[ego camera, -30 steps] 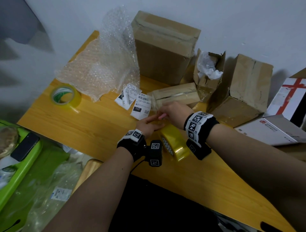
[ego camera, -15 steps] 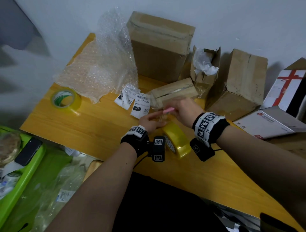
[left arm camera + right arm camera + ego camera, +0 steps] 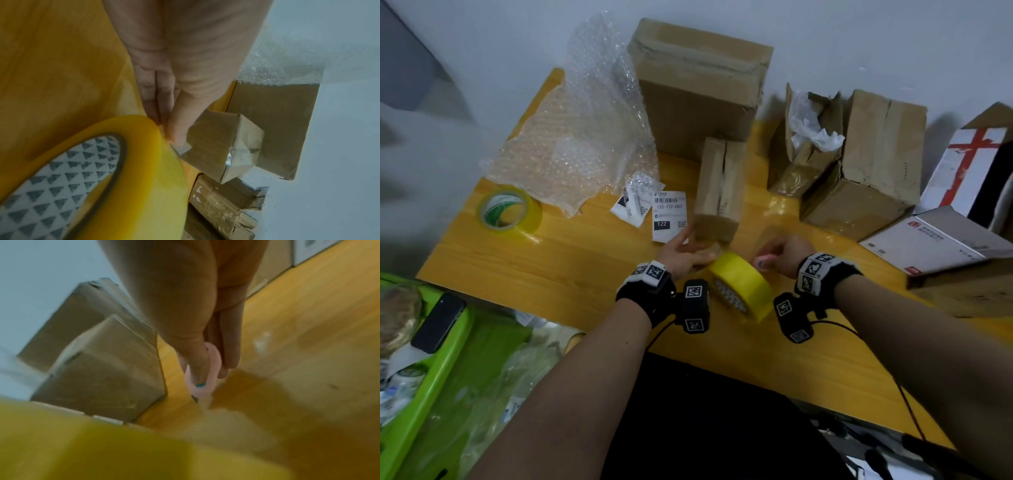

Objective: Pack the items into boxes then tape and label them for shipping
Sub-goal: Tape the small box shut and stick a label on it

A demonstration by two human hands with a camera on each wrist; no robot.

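A small brown cardboard box [image 3: 719,192] [image 3: 213,146] [image 3: 107,369] stands on the yellow wooden table [image 3: 571,267], its taped end toward me. A yellow tape roll [image 3: 743,281] [image 3: 144,162] stands on edge just in front of it. My left hand [image 3: 685,255] [image 3: 170,105] lies with straight fingers between roll and box, the fingertips touching the roll's rim and a loose tape end at the box corner. My right hand [image 3: 779,255] [image 3: 205,337], to the right of the roll, holds a small pink cutter [image 3: 763,262] [image 3: 213,363] between thumb and fingers.
Shipping labels [image 3: 669,214] lie left of the small box, under bubble wrap [image 3: 585,137]. A second tape roll [image 3: 508,214] sits far left. A large box [image 3: 698,89], an open box [image 3: 808,144], another box [image 3: 873,164] and white cartons [image 3: 935,240] line the back. A green tray [image 3: 438,359] holds a phone.
The small box, lying crosswise before, now stands with its end toward me. My right hand has drawn back to the right with the pink cutter. My left hand stays by the roll.
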